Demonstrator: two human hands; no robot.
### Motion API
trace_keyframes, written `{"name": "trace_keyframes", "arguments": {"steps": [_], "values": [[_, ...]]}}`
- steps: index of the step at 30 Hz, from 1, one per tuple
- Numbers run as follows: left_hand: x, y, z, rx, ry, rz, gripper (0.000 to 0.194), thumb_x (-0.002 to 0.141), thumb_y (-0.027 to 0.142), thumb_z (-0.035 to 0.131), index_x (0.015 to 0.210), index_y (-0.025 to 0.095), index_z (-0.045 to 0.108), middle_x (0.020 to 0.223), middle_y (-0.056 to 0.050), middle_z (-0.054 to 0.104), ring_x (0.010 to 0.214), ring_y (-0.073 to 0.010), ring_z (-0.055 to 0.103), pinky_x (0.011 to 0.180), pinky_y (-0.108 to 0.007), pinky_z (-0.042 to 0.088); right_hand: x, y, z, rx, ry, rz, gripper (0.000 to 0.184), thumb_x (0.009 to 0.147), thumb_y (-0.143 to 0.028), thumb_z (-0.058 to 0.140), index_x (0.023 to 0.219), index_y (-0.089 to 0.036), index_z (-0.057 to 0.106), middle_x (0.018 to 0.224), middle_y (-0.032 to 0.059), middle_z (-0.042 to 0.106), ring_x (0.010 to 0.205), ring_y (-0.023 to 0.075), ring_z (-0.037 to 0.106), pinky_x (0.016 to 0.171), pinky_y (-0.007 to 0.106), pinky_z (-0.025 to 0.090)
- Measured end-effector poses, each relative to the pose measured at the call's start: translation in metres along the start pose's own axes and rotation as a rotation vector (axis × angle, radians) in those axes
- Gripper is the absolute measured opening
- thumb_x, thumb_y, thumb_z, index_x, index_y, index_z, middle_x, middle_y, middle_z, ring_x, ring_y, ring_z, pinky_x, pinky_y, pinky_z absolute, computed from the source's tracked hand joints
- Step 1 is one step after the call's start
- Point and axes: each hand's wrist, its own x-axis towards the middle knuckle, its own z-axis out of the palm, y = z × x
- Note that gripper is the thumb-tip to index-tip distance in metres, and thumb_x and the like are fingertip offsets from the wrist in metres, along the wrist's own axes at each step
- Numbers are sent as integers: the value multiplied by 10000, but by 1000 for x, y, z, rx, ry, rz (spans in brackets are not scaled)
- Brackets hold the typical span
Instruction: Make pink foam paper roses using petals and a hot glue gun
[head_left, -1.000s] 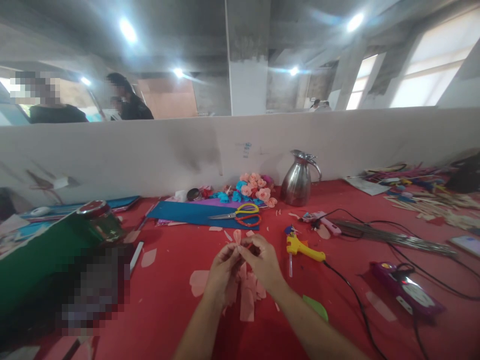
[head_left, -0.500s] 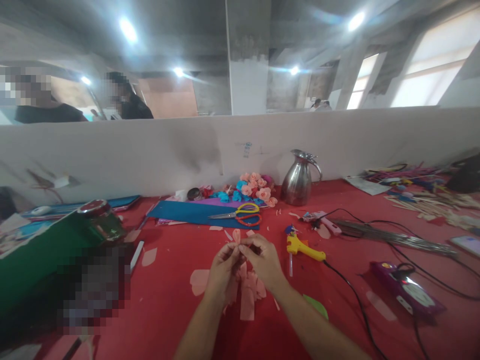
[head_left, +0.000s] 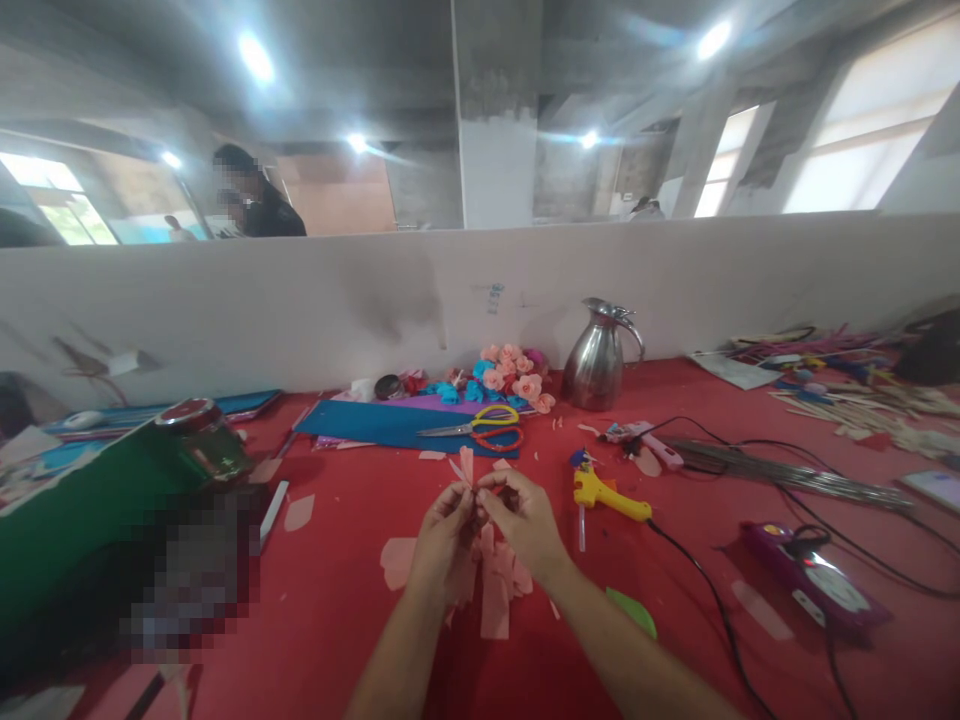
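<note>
My left hand (head_left: 448, 522) and my right hand (head_left: 523, 512) meet at the middle of the red table, fingers pinched together. Between the fingertips a small pink paper petal (head_left: 466, 464) stands upright, its lower end hidden by the fingers. Both hands appear to hold it. Under and between my wrists lie several cut pink paper strips (head_left: 495, 602). Just beyond the hands are scissors (head_left: 472, 429) with yellow and red handles, resting on a blue paper sheet (head_left: 375, 424). Right of my right hand lies a yellow glue gun (head_left: 609, 496) with its cord trailing toward the front.
Finished pink paper flowers (head_left: 517, 376) are heaped at the back beside a steel jug (head_left: 596, 358). A purple power strip (head_left: 814, 580) and a bundle of wires (head_left: 795, 476) lie right. A green box (head_left: 90, 490) and a lidded glass jar (head_left: 202, 440) stand left.
The pink petal between my fingertips has tilted slightly left and looks taller and more spread. My hands have barely moved. A person at the far left has moved mostly out of view.
</note>
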Motion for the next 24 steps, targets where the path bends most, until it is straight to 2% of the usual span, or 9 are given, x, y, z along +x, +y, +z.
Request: {"name": "trace_keyframes", "arguments": {"steps": [4, 7, 13, 18, 24], "values": [[1, -2, 0, 21, -11, -11, 234, 565, 221, 786, 716, 136, 628, 638, 8, 594, 536, -61, 515, 560, -173, 426, 0, -3, 0, 7, 15, 40, 142, 726, -273, 562, 807, -170, 615, 660, 9, 626, 558, 138, 594, 517, 232, 463], [1, -3, -1, 70, -27, -9, 233, 565, 241, 784, 709, 134, 634, 644, 4, 600, 541, -60, 516, 557, -169, 419, 1, -5, -2, -68, 42, 49, 133, 705, -268, 575, 771, -164, 626, 636, -3, 610, 515, 120, 558, 470, 212, 426], [-1, -4, 0, 162, -24, 29, 203, 573, 245, 764, 694, 135, 643, 664, -7, 617, 583, -87, 555, 590, -189, 433, 3, -1, -4, -161, 57, 44, 140, 679, -261, 575, 740, -157, 646, 650, 3, 624, 529, 115, 534, 488, 212, 416], [-1, -5, 1, 253, 64, 160, 178, 619, 245, 728, 755, 164, 648, 764, -21, 656, 748, -145, 610, 712, -238, 454, 4, 0, -5, -147, 103, 52, 145, 653, -252, 580, 727, -149, 650, 675, 26, 662, 627, 152, 592, 571, 238, 452], [-3, -2, -3, 559, 119, 268, 211, 672, 320, 677, 784, 143, 697, 807, -69, 695, 799, -197, 623, 752, -276, 453, 5, -2, -5, -140, 97, 58, 148, 659, -264, 584, 712, -154, 668, 695, 36, 684, 656, 171, 619, 590, 252, 463]]}}
